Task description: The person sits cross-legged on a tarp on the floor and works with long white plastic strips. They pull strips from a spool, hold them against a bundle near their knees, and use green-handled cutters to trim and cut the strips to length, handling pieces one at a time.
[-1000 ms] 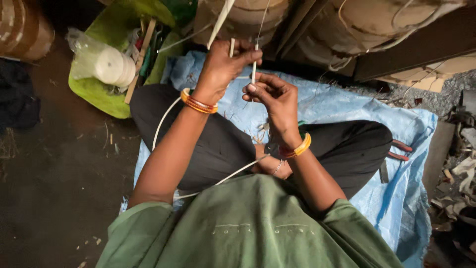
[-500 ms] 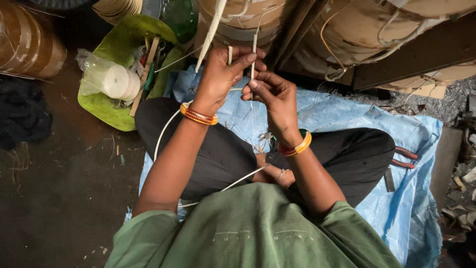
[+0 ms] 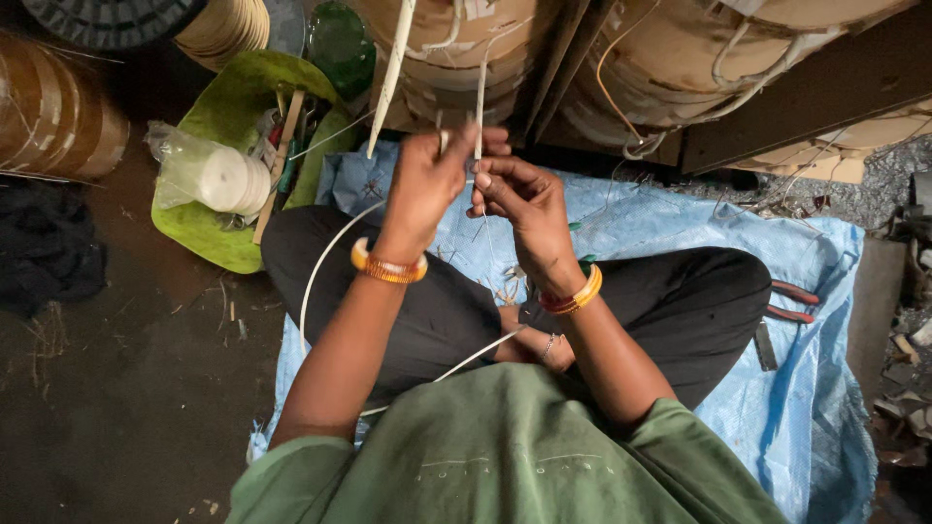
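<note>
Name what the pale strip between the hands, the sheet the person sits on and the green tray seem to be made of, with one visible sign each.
Pale strip: probably cane or a plastic imitation; thin, matte cream, bending in a long curve.
Sheet: woven plastic tarpaulin; light blue, crinkled, faint sheen.
Green tray: moulded plastic, by its smooth, evenly coloured, rounded rim.

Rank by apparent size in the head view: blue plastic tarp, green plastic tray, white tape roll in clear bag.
1. Blue plastic tarp
2. Green plastic tray
3. White tape roll in clear bag
</note>
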### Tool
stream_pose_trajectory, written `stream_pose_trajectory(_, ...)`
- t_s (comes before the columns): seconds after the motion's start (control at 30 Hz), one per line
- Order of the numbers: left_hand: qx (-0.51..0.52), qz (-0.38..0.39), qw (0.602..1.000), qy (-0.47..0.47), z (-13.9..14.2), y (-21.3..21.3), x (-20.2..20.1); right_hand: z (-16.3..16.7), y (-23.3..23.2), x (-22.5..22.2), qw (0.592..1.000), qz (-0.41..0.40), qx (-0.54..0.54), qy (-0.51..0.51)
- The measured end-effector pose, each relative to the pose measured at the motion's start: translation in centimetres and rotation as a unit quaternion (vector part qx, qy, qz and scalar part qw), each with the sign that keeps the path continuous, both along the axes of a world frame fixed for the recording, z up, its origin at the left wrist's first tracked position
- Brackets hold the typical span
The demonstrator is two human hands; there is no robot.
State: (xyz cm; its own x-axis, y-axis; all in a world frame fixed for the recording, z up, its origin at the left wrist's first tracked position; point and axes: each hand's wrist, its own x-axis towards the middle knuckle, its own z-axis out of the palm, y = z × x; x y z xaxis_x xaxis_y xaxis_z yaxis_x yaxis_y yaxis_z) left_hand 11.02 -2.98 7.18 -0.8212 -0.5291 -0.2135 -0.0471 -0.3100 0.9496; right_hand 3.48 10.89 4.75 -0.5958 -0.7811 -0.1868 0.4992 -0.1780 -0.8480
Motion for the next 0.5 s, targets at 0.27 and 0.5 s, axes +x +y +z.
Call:
stream_pose_trajectory(0.27, -0.043, 0.035, 0.997, 0.048, -1.1, -1.7, -2.5, 0.3, 0.4, -0.3, 0.995, 0.026, 0.012, 0.095)
stream_pose_trajectory(0.5, -0.064, 0.105, 0.992, 0.017, -2.8, -0.2, 0.5, -1.5, -0.1, 0.4, 0.987, 0.010, 0.008, 0.158)
